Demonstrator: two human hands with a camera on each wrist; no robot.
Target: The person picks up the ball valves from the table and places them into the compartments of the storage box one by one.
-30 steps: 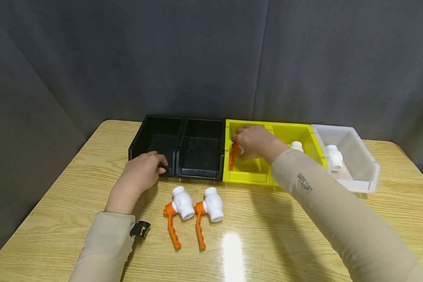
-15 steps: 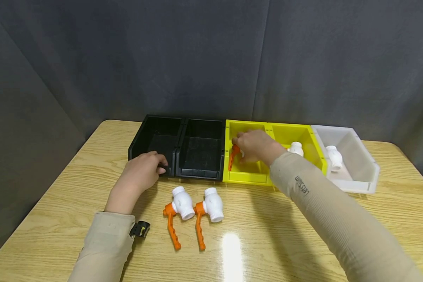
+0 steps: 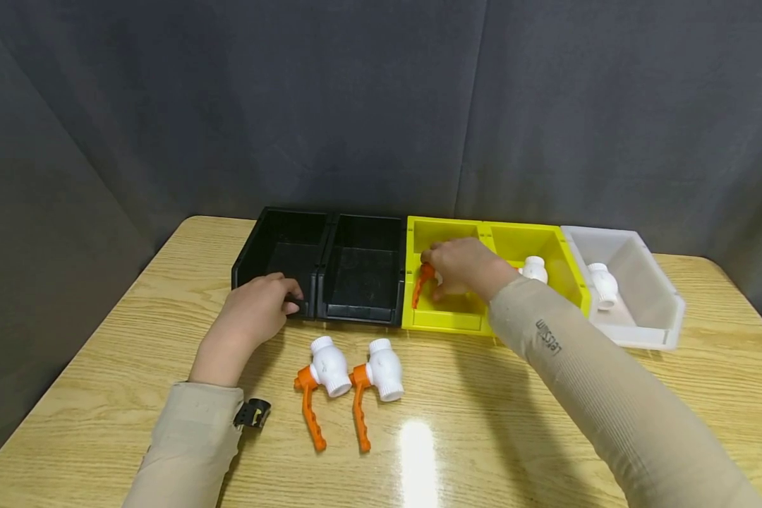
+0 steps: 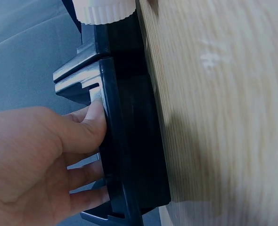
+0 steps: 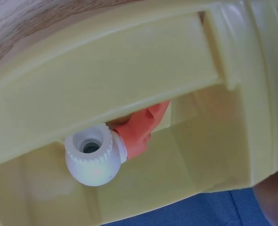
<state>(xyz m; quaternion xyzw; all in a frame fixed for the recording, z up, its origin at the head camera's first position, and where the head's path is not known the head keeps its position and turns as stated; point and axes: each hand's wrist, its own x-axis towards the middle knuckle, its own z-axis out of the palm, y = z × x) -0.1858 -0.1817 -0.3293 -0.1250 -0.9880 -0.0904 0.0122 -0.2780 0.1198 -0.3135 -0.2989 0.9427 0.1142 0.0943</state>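
My left hand (image 3: 254,310) grips the front lip of the leftmost black bin (image 3: 292,257). The left wrist view shows the thumb (image 4: 93,125) against the bin's front edge and the fingers curled behind it. My right hand (image 3: 460,264) reaches down into the left yellow bin (image 3: 447,321) and holds a ball valve by its white body, mostly hidden under the fingers. That valve's orange handle (image 3: 421,286) points toward the bin's front. Another ball valve (image 5: 93,155) with an orange handle lies in the right yellow bin (image 5: 129,70).
Two white ball valves (image 3: 330,367) with orange handles lie side by side on the wooden table (image 3: 457,437), in front of the second black bin (image 3: 362,275). At the row's right end, a white bin (image 3: 648,282) contains a white valve (image 3: 603,286). Grey curtain hangs behind.
My right hand and the valve under it have shifted very slightly to the right and toward the bin's front. The left hand has stayed on the black bin's lip.
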